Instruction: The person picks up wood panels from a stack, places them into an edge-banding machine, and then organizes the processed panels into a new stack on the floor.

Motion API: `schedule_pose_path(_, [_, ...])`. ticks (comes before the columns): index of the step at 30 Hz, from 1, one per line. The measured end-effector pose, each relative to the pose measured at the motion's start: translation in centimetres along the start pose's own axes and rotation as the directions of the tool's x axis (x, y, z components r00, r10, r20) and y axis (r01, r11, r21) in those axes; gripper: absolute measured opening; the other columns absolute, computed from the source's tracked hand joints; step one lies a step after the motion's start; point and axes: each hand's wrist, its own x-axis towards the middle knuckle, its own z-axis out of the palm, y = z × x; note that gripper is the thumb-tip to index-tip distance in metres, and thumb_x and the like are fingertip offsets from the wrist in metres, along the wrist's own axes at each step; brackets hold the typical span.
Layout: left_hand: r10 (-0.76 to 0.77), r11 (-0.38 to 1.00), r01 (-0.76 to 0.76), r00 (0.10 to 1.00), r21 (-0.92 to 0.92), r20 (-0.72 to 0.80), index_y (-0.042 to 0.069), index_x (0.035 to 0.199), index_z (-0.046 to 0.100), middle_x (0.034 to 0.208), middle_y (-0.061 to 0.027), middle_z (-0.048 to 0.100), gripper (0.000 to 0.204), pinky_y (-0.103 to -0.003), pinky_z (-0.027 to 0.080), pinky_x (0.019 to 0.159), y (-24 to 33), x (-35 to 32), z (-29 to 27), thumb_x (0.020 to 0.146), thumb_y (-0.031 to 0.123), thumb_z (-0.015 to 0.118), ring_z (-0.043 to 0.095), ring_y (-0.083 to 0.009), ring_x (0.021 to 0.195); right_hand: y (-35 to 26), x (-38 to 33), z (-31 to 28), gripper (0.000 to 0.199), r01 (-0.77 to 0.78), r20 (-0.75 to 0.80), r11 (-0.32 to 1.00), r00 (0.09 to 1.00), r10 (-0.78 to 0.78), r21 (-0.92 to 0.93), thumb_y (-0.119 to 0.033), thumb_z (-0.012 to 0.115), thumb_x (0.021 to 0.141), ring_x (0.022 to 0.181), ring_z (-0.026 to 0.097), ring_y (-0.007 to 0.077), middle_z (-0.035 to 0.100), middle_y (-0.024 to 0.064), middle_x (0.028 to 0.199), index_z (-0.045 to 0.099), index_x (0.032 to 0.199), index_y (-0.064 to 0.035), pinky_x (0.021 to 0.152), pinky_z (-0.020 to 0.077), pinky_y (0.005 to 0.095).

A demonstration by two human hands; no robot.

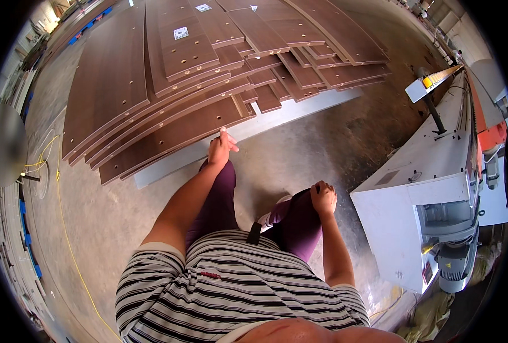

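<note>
Your left hand [222, 147] is at the near edge of the lowest brown panel [168, 137], fingers curled against that edge, thumb out to the right; whether they hook under the board or only press on it, you can't tell from this angle. Your right hand [323, 198] is clenched into a loose fist, holding nothing, resting on your right knee.

Largest to smallest:

- Concrete floor [299, 148], grey and stained, runs under everything.
- Stack of brown wood-grain panels [151, 68] fills the upper left and centre. Long boards are fanned out, overlapping, each stepped back from the one below. Drilled holes show along their edges, and two of the upper boards carry small white labels.
- White machine [425, 188] sits at the right, long body running away up the frame, with a motor and fittings at its near end. It stands well apart from the stack.
- Pale grey base board [276, 117] lies under the stack, its front edge sticking out just beyond the lowest panel and right beside your left hand.
- Shorter brown panels [322, 63] are piled at the right end of the stack, some skewed.
- Yellow cable [65, 228] trails across the floor on your left.

You're bent forward, striped shirt and purple trousers in view.
</note>
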Motion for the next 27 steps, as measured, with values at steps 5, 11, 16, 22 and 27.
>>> schedule_pose_path(5, [0.002,1.0,-0.002,1.0,-0.015,0.02,0.003,0.077,0.068,0.065,-0.0099,0.069,0.075,-0.034,0.051,0.073,0.27,0.17,0.29,0.098,0.054,0.017,0.064,-0.0231,0.066,-0.11,-0.09,-0.24,0.019,0.02,-0.063,1.0,0.998,-0.02,-0.002,-0.028,0.061,0.083,0.092,0.061,0.033,0.067,0.0118,0.088,0.065,0.084,-0.0092,0.083,0.0486,0.0444])
schedule_pose_path(11, [0.014,0.999,-0.013,0.999,-0.046,0.036,0.001,0.077,0.067,0.064,-0.0106,0.069,0.076,-0.034,0.05,0.072,0.09,0.2,0.18,0.098,0.054,0.017,0.063,-0.0222,0.065,-0.25,-0.16,-0.32,0.019,0.027,-0.061,1.0,0.998,-0.027,-0.003,-0.028,0.061,0.083,0.092,0.061,0.0329,0.067,0.0117,0.088,0.065,0.084,-0.0096,0.082,0.0485,0.0448])
schedule_pose_path(16, [0.003,0.996,0.001,0.999,-0.088,0.048,0.0,0.075,0.067,0.063,-0.012,0.068,0.075,-0.033,0.05,0.071,0.43,0.02,0.29,0.098,0.053,0.018,0.063,-0.0219,0.064,0.0,-0.14,-0.1,0.019,0.031,-0.068,0.999,0.997,-0.032,-0.011,-0.029,0.061,0.084,0.091,0.061,0.0331,0.067,0.0119,0.087,0.065,0.084,-0.0098,0.081,0.0485,0.0452])
schedule_pose_path(22, [0.024,0.993,-0.023,1.0,-0.12,0.007,0.0,0.073,0.066,0.061,-0.0124,0.067,0.075,-0.034,0.049,0.069,0.57,-0.04,0.67,0.098,0.052,0.018,0.062,-0.0216,0.062,0.1,-0.08,-0.14,0.019,0.04,-0.066,0.999,0.997,-0.041,-0.014,-0.029,0.061,0.083,0.091,0.061,0.033,0.067,0.0118,0.088,0.064,0.084,-0.01,0.081,0.0485,0.0448])
schedule_pose_path(27, [0.05,0.989,-0.046,0.998,-0.143,0.026,0.0,0.072,0.065,0.059,-0.0124,0.066,0.077,-0.033,0.047,0.068,0.89,-0.21,0.94,0.098,0.052,0.016,0.06,-0.0214,0.059,0.18,-0.03,-0.13,0.019,0.035,-0.071,0.999,0.997,-0.036,-0.014,-0.029,0.061,0.083,0.091,0.061,0.0329,0.067,0.0118,0.087,0.064,0.084,-0.0098,0.081,0.0486,0.0446])
